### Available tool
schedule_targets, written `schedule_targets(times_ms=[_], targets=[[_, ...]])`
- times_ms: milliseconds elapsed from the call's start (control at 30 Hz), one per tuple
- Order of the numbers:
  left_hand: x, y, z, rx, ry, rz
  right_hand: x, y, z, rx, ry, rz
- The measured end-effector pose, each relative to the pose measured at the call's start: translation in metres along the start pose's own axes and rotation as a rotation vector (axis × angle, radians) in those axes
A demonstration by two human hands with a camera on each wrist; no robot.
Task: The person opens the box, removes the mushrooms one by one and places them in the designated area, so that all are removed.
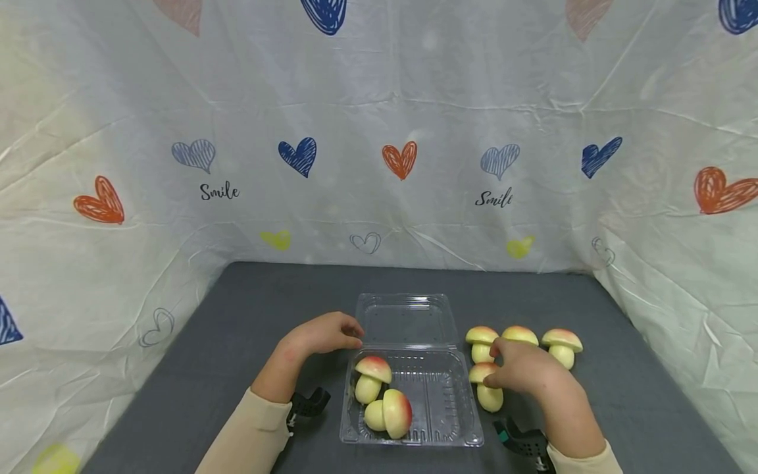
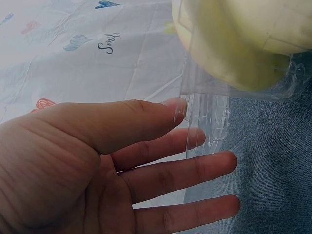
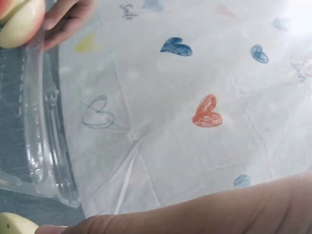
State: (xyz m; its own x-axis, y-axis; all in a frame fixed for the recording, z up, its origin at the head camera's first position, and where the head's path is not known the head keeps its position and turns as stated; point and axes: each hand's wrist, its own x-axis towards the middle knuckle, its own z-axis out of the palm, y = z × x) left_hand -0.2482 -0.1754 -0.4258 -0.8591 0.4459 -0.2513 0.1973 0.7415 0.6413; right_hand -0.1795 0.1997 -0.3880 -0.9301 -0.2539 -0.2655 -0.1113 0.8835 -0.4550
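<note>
A hinged clear plastic box (image 1: 438, 395) lies unfolded, its lid (image 1: 405, 319) at the far side. Two toy mushrooms with cream stems and red-tinged caps, an upright one (image 1: 373, 378) and a tipped one (image 1: 393, 415), lie in its left half. My left hand (image 1: 328, 332) is at the box's left edge near the hinge. In the left wrist view its fingers are spread, and the thumb touches the rim. My right hand (image 1: 524, 368) reaches over a near mushroom (image 1: 488, 397) right of the box, thumb at its cap; whether it pinches the cap is unclear.
Behind the right hand stand more mushrooms: a left one (image 1: 481, 339), a middle one (image 1: 521, 334) and a right one (image 1: 562, 345). A dark grey table (image 1: 284, 289) bears everything. A white curtain (image 1: 355, 79) printed with hearts surrounds its back and sides.
</note>
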Motion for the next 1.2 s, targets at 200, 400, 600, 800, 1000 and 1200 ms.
schedule_targets(times_ms=[200,400,600,800,1000,1200], targets=[[0.0,0.0,0.002,0.0,0.006,-0.013,-0.009,-0.007,-0.006,-0.021,0.074,-0.028],[0.0,0.0,0.002,0.004,0.009,-0.006,-0.015,-0.023,-0.003,-0.004,0.172,-0.143],[-0.001,0.001,0.0,0.008,0.005,0.013,-0.011,-0.046,0.008,0.162,0.133,-0.269],[0.0,0.001,0.001,0.005,0.004,0.0,-0.006,-0.061,0.029,0.161,0.044,-0.376],[0.0,0.002,0.001,0.008,0.01,-0.008,0.001,-0.076,0.056,0.114,-0.057,-0.425],[0.001,0.0,0.001,0.002,0.007,0.002,0.006,-0.087,0.087,-0.008,-0.03,-0.496]])
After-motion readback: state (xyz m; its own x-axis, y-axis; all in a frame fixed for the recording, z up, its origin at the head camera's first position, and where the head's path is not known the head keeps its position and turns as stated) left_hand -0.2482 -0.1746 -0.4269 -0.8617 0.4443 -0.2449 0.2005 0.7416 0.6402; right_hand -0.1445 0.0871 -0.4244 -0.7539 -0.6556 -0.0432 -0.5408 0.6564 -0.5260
